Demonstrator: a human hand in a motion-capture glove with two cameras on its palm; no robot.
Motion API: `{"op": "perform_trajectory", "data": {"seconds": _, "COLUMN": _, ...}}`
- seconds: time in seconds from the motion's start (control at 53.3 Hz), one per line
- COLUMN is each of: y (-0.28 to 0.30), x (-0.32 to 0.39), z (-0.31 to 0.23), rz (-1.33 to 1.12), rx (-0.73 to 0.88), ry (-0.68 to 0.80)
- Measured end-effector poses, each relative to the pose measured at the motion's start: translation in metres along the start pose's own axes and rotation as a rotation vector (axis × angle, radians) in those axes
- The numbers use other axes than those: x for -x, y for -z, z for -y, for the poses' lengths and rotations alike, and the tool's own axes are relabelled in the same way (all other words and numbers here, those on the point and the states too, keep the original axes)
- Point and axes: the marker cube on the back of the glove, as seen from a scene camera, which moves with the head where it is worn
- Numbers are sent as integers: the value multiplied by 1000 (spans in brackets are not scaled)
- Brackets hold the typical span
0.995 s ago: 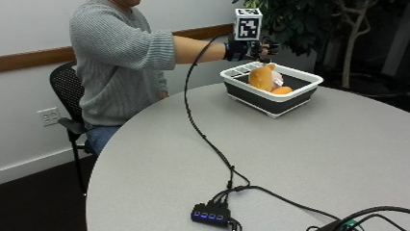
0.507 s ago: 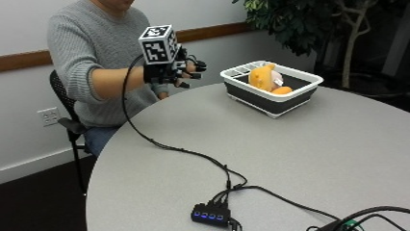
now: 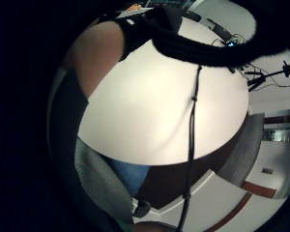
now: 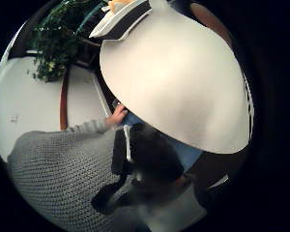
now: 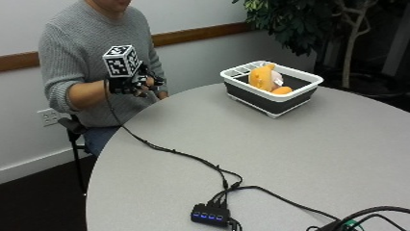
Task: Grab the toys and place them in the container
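I see my gloved right hand raised above the near table edge by my chest, fingers loosely curled and holding nothing, while the orange plush toys sit in the white-rimmed container well beyond it.

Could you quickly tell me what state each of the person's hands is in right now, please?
Gloved right hand: raised near the table edge, holding nothing visible; finger pose cannot be told.
Bare left hand: resting at the table edge, holding nothing.
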Motion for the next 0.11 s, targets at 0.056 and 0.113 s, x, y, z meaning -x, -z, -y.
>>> {"op": "perform_trajectory", "data": {"seconds": 0.056, "y": 2, "x": -1, "z": 3, "rz": 8, "rx": -9, "ry": -5}}
{"op": "perform_trajectory", "data": {"seconds": 0.113, "y": 2, "x": 1, "z": 5, "rz": 17, "rx": -12, "ry": -8}}
